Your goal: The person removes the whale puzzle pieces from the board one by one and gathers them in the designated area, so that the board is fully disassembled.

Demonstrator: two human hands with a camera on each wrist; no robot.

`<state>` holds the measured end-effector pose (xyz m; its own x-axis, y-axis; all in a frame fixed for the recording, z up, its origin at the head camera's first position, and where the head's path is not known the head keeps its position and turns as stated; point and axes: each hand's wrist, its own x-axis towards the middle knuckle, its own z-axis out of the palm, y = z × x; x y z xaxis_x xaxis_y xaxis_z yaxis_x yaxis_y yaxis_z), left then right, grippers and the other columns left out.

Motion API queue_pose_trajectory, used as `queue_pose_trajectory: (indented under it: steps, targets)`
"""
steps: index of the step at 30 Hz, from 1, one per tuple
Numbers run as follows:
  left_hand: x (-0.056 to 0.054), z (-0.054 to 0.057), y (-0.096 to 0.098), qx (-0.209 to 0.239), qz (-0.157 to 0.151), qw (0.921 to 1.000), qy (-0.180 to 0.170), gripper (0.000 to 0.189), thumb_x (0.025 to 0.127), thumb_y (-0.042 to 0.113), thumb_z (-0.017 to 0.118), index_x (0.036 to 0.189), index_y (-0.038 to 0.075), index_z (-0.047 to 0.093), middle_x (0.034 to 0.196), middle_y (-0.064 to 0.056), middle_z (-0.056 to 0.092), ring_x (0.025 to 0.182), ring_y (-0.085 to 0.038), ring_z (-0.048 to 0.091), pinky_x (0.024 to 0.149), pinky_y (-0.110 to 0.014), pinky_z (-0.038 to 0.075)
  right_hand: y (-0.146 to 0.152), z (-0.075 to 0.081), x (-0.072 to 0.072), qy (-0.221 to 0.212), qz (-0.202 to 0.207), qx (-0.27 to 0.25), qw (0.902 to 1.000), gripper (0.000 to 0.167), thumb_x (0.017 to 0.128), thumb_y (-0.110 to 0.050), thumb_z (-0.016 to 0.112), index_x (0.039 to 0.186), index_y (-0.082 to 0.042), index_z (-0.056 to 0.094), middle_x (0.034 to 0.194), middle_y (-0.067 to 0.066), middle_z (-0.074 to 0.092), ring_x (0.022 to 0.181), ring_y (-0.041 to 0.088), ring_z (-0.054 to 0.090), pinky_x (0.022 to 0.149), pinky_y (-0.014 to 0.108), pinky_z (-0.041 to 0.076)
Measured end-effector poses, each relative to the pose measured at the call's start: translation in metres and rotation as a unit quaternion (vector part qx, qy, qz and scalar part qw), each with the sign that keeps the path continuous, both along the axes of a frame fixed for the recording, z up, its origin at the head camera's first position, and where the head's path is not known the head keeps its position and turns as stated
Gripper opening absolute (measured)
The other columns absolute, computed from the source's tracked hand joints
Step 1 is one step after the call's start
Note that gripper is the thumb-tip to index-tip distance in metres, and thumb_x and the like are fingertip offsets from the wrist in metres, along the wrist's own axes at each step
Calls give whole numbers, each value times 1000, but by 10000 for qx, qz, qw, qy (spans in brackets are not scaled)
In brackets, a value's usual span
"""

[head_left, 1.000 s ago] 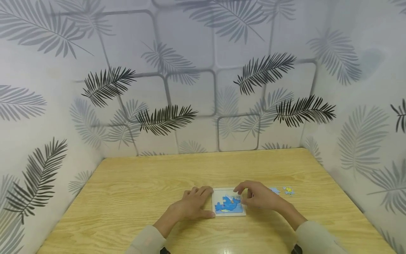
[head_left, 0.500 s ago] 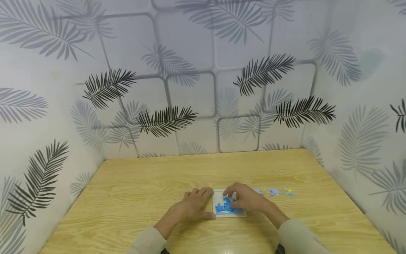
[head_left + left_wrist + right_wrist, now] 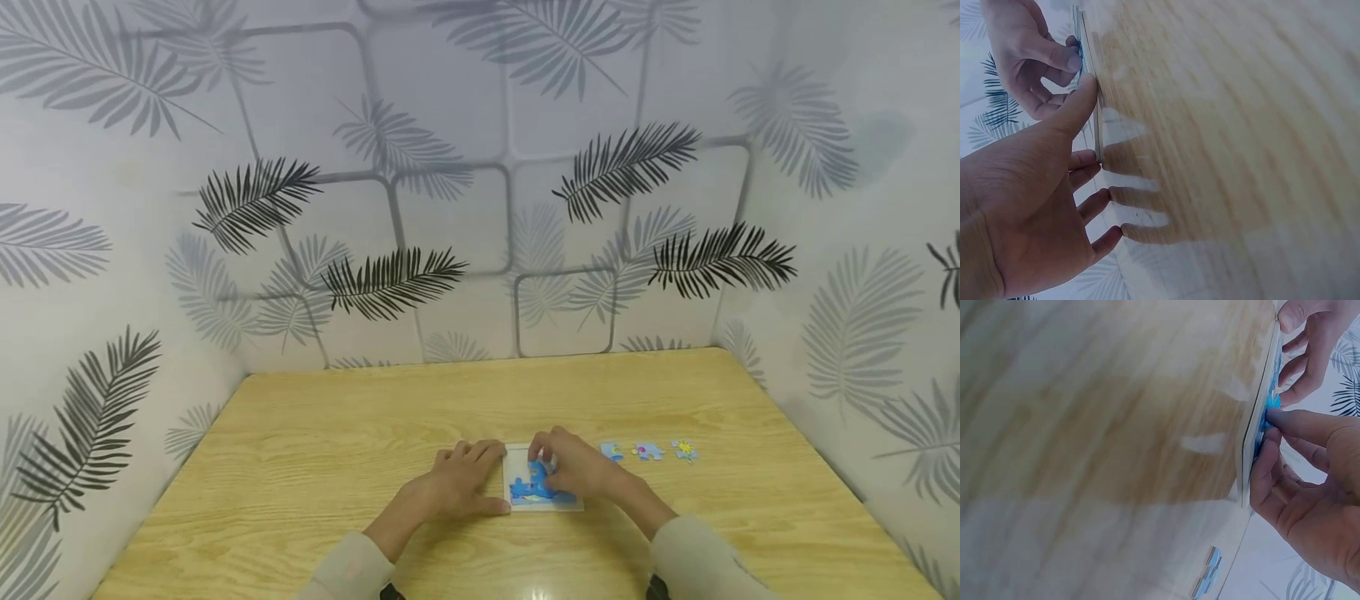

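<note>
A small white puzzle tray (image 3: 517, 454) lies on the table with blue jigsaw pieces along its lower part. My left hand (image 3: 467, 483) rests at the tray's left edge, fingers spread, thumb at the near corner and index finger at the far one. Over the tray's right half, my right hand (image 3: 581, 468) pinches a blue puzzle piece (image 3: 537, 472) between thumb and index finger. In the right wrist view the right thumb (image 3: 1294, 423) bears on the blue pieces, and the other fingers reach over the tray's edge. The hand hides some of the right-side pieces.
Three loose puzzle pieces lie in a row right of the tray: a blue one (image 3: 611, 451), a pale blue one (image 3: 648, 451) and one with a yellow sun (image 3: 684, 451). The wooden table (image 3: 337, 433) meets a leaf-patterned wall covering (image 3: 465, 317) behind.
My right hand has moved left from the tray's right edge to over its middle, uncovering loose pieces on the right. My left hand stays at the tray's left edge.
</note>
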<state>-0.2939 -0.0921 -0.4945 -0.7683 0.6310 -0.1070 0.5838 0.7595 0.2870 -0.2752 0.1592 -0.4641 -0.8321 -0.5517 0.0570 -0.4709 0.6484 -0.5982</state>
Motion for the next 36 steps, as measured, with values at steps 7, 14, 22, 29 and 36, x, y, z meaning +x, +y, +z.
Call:
queue_pose_trajectory:
  steps: [7, 14, 22, 29, 36]
  targets:
    - [4, 6, 0, -23, 8, 10000, -53, 85, 97, 61, 64, 161, 17, 30, 166, -5, 33, 145, -38, 36, 115, -65, 29, 1, -2, 0, -37, -213, -47, 9998, 32, 86, 4, 79, 113, -9, 70, 107, 12, 60, 92, 23, 57, 78, 38, 52]
    - [7, 13, 1, -4, -6, 10000, -56, 84, 97, 61, 63, 160, 16, 30, 165, -6, 34, 145, -38, 37, 114, -65, 30, 5, -2, -3, 0, -206, -84, 9998, 30, 86, 2, 79, 115, -5, 74, 108, 12, 66, 89, 20, 61, 75, 34, 55]
    - [6, 9, 0, -30, -2, 10000, 16, 84, 97, 61, 64, 159, 16, 30, 164, -8, 35, 142, -38, 39, 112, -65, 31, 27, 4, -7, -666, -223, -964, 9929, 26, 93, -5, 75, 119, -6, 71, 115, 14, 65, 50, 14, 58, 46, 31, 53]
    - [9, 12, 1, -103, -10, 9999, 34, 82, 98, 59, 63, 159, 16, 30, 165, -6, 34, 142, -37, 39, 113, -64, 32, 57, 10, -3, -713, -416, -1223, 9891, 24, 95, -7, 75, 119, -7, 71, 110, 12, 66, 44, 11, 49, 40, 25, 45]
    - [7, 11, 0, -65, -49, 10000, -6, 81, 98, 59, 63, 159, 16, 29, 164, -7, 34, 141, -37, 38, 112, -65, 32, 89, 10, -2, -315, -570, -1067, 9922, 27, 92, -7, 78, 119, -7, 72, 99, 11, 68, 45, 5, 42, 44, 21, 40]
